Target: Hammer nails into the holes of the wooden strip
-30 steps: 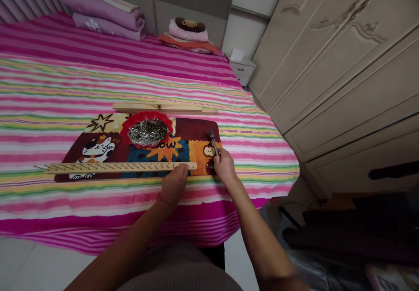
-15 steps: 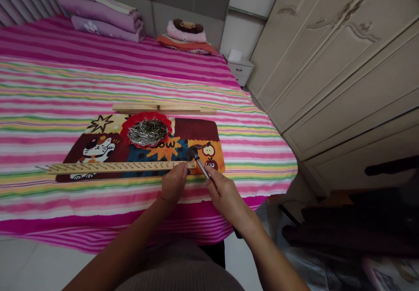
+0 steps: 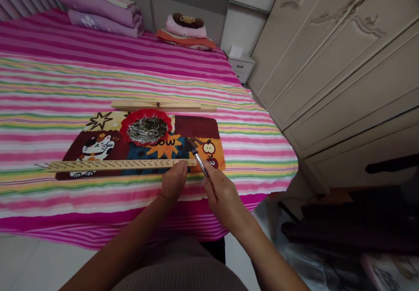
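The left hand grips the right end of a nail-studded wooden strip along the near side of a mat; the right hand, apart, clasps a hammer near that end. Beyond, a red bowl contains heaped loose nails.

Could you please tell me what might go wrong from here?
The hammer in the right hand is close to the left hand, which a stray blow might catch. The wooden strip lies across a mat on a bed, so it could bounce. Nails in the red bowl might spill if jolted.
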Available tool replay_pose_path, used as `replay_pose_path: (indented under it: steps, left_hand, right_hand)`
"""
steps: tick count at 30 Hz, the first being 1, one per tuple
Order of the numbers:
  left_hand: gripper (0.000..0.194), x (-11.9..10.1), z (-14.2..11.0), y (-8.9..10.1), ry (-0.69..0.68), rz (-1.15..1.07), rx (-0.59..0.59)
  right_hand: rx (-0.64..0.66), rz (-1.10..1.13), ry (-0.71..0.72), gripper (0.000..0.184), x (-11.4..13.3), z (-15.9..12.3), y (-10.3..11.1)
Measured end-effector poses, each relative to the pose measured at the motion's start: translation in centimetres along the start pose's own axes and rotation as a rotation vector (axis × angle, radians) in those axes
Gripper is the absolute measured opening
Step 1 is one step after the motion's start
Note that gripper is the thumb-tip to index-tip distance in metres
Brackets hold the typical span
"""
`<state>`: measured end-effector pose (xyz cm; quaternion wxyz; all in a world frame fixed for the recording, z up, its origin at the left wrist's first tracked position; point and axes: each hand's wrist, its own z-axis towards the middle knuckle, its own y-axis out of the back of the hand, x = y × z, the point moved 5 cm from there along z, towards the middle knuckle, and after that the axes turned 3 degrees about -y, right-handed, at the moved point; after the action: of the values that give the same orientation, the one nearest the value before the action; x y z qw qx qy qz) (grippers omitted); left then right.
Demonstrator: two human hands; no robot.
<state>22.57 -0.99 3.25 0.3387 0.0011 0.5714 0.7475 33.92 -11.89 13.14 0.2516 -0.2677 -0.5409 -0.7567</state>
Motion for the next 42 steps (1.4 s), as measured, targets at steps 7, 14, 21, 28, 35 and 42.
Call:
replay_pose_path:
  steps: [7, 14, 21, 28, 35, 42]
  left_hand:
    - [0.032, 0.0, 0.0, -0.1, 0.013, 0.024, 0.013]
    - [0.026, 0.8, -0.1, -0.4, -0.011, -0.012, -0.047]
    - [0.023, 1.4, -0.3, -0.7, -0.03, 0.006, -0.038]
    - [0.022, 3.2, 0.0, -1.4, -0.063, -0.133, -0.002]
    - [0.025, 1.6, -0.1, 0.1, -0.025, -0.176, -0.037]
    - [0.022, 1.7, -2.1, 2.9, -0.08, -0.214, -0.094]
  right_hand:
    - [-0.035, -0.011, 0.005, 0.05, -0.6, 0.5, -0.1]
    - [-0.154, -0.24, -0.109, 0.045, -4.8, 4.6, 0.1]
    - [-0.09, -0.488, -0.35, 0.039, -9.2, 8.9, -2.6]
    - [-0.202, -0.492, -0.256, 0.042, -10.1, 7.7, -4.4]
    - [-0.422, -0.115, 0.06, 0.034, -5.6, 0.2, -4.1]
    - [-0.39, -0.022, 0.131, 0.036, -7.2, -6.4, -8.0]
